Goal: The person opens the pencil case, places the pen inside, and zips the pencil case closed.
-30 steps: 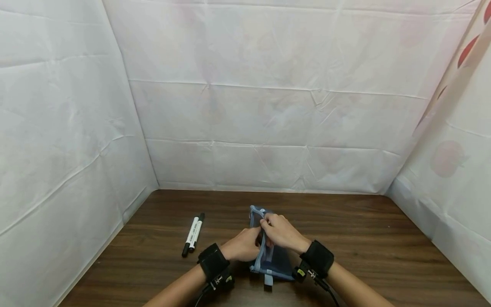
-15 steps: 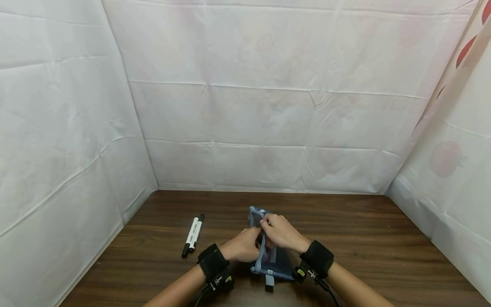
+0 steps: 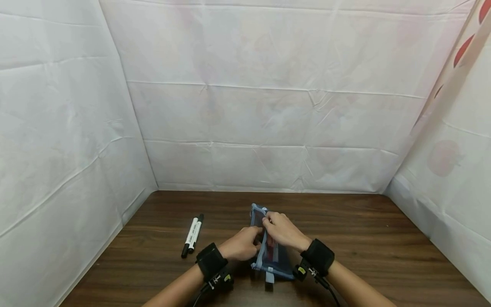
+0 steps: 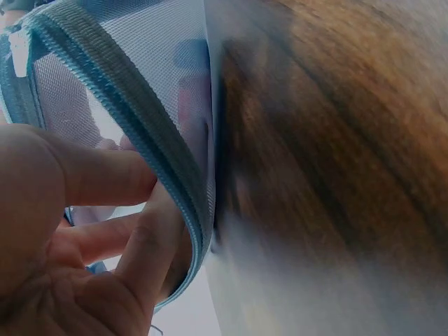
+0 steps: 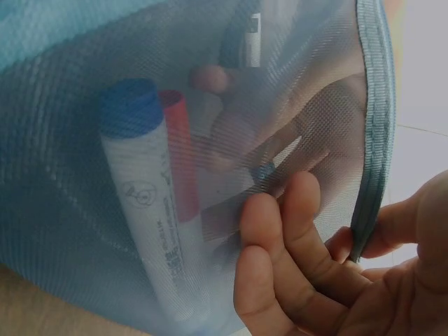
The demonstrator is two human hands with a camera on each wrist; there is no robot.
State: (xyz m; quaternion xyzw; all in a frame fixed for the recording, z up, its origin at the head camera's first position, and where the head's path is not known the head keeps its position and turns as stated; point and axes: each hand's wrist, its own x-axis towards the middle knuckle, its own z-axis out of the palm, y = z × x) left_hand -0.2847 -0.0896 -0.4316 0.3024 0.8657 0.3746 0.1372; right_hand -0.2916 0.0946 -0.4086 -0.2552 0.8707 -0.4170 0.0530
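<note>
A blue-grey mesh zip pouch (image 3: 283, 264) stands unzipped on the table between both hands. My left hand (image 3: 241, 245) reaches into its opening from the left; in the left wrist view, the thumb and fingers pass behind the zip edge (image 4: 150, 133), with nothing visibly gripped. The right hand (image 3: 285, 232) pinches the far zip edge (image 5: 376, 119) between thumb and forefinger, its other fingers lying against the mesh. Through that mesh the right wrist view shows a white marker with a blue cap (image 5: 131, 108) and a red-capped marker (image 5: 180, 154) inside. Parts of the left fingers are blurred by the mesh.
Two white markers with black ends, one marker (image 3: 189, 236) beside the other marker (image 3: 197, 232), lie left of the hands on the dark wooden table (image 3: 353, 238). White sheeting (image 3: 253, 115) encloses the back and sides. Both wrists wear black camera straps.
The pouch has shifted and tilted slightly, and more red shows through its mesh. Both hands keep nearly the same places, the left fingers still in the opening. The markers on the table have not moved.
</note>
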